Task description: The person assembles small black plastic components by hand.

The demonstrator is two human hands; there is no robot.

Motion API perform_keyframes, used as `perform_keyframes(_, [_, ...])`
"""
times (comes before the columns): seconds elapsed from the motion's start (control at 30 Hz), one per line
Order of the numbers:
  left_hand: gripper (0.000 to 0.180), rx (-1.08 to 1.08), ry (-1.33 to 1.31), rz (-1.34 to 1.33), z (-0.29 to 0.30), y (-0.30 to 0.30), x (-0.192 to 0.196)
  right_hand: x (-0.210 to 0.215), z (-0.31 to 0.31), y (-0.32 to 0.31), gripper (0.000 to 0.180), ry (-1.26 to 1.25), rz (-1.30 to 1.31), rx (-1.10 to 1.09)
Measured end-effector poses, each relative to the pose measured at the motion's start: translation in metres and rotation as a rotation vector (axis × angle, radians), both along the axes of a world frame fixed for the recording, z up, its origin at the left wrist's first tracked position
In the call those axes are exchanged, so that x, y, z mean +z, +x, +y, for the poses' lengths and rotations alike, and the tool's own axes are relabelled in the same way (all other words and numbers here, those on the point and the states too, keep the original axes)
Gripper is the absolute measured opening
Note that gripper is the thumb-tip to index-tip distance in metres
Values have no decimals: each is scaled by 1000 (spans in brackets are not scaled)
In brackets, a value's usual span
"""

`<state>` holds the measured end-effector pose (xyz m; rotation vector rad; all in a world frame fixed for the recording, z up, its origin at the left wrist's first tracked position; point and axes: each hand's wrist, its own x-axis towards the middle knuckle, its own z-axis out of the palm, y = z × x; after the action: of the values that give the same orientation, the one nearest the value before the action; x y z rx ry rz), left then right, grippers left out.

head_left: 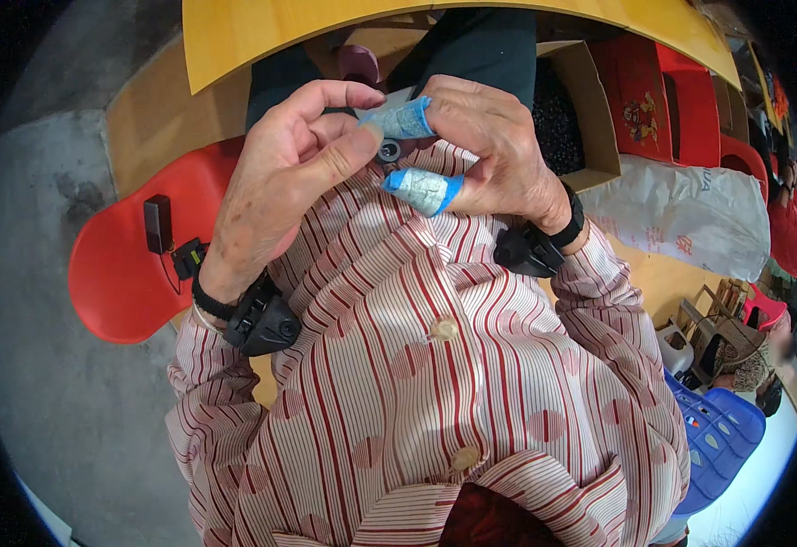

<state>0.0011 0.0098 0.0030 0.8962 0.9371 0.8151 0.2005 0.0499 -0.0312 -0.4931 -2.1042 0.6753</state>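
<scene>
So I've got both hands up close against my striped red-and-white cotton shirt (435, 365). My left hand (289, 173) has thumb and forefinger pressed together right at the tip of the blue-and-silver tape wrap on my right index finger (402, 118). My right hand (499, 150) is curled, and another finger wears the same crinkly blue-edged tape wrap (423, 189). Between them sits a small dark round rubbery-looking part (388, 151). I can't tell which fingers actually grip it, if any do.

What worries me: the tape looks wrinkled and loose at the ends, so a tug could peel it off. That little round piece is smooth and tiny; if my pinch slips, it drops into my lap or past the shiny red plastic chair (134, 264) to the grey concrete floor (52, 410).
</scene>
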Motion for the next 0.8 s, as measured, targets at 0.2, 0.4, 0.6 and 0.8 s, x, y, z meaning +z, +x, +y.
perform_keyframes(0.2, [38,6,-3,-17,3,1,-5,-2,1,1,33,17,2,-1])
perform_keyframes(0.4, [42,-37,-41,-30,5,-4,-7,0,1,0,34,-12,-11,22])
perform_keyframes(0.6, [46,-61,-87,-52,6,-5,-5,-1,2,0,33,-4,-1,33])
perform_keyframes(0.8, [49,-65,-74,-51,4,-7,-5,-1,1,0,32,-29,-23,50])
